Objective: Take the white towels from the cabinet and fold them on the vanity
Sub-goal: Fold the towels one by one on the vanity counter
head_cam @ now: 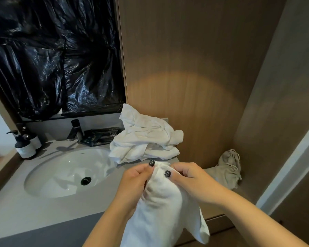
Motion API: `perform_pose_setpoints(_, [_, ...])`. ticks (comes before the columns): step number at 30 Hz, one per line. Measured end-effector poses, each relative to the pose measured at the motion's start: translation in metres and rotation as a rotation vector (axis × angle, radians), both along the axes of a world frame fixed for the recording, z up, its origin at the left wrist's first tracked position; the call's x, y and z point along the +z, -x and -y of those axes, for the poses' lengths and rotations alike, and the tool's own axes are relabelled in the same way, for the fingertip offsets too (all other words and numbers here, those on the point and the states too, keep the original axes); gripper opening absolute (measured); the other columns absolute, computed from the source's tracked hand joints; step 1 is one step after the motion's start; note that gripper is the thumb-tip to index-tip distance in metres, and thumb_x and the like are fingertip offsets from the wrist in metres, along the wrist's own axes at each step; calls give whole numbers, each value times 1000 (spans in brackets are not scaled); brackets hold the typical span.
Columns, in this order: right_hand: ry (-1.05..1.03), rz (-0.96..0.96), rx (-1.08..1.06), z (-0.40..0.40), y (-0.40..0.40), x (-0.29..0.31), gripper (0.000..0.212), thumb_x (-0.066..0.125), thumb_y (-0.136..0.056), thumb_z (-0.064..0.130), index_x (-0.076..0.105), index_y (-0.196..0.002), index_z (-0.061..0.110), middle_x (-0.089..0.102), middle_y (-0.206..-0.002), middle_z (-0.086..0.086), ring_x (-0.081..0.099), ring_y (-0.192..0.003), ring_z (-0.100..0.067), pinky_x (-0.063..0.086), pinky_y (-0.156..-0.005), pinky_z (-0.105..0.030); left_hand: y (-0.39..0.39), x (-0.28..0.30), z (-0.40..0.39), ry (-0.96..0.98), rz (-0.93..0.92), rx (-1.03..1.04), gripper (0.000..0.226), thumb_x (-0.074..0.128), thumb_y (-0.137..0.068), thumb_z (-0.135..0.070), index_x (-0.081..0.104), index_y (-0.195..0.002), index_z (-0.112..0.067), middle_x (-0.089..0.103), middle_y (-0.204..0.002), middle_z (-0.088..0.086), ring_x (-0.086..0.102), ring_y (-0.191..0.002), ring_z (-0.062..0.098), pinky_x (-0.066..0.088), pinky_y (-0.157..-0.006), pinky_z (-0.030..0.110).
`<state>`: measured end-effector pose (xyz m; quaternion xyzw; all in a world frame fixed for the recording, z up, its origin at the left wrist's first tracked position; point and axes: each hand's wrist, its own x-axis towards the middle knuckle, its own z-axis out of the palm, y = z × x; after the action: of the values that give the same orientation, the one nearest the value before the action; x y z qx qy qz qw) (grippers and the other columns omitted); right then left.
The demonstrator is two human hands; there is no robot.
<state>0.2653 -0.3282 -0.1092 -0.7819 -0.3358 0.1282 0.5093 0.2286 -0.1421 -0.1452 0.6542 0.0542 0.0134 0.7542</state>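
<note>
Towel [161, 207] pinched between left hand [134, 184] and right hand [189, 179], hanging below.

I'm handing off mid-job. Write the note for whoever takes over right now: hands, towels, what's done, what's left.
Left hand: pinches the top edge of the held white towel.
Right hand: pinches the same edge right beside it; the towel hangs down in front of the vanity, unfolded.
Towel pile: crumpled white towels on the vanity's right end, behind the hands, beside the sink.
Done: towels are out on the vanity; none looks folded.
Left: spread and fold the held towel, then work through the pile.
Aside: a beige cloth lies on the lower ledge at right, not one of the white towels.
</note>
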Motion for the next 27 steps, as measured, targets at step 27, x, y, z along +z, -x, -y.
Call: perform_pose_setpoints(27, [152,248,-165,-18,-30,-7,17,65,-83,46,52,-79,36,64,-71,1,46,-53,-3,36,-51,-20,3,15,-7,-66,121,-157,25,55,-97,-18,77,-108,-15,77,-98,9,72,-90,17,54,-77,23])
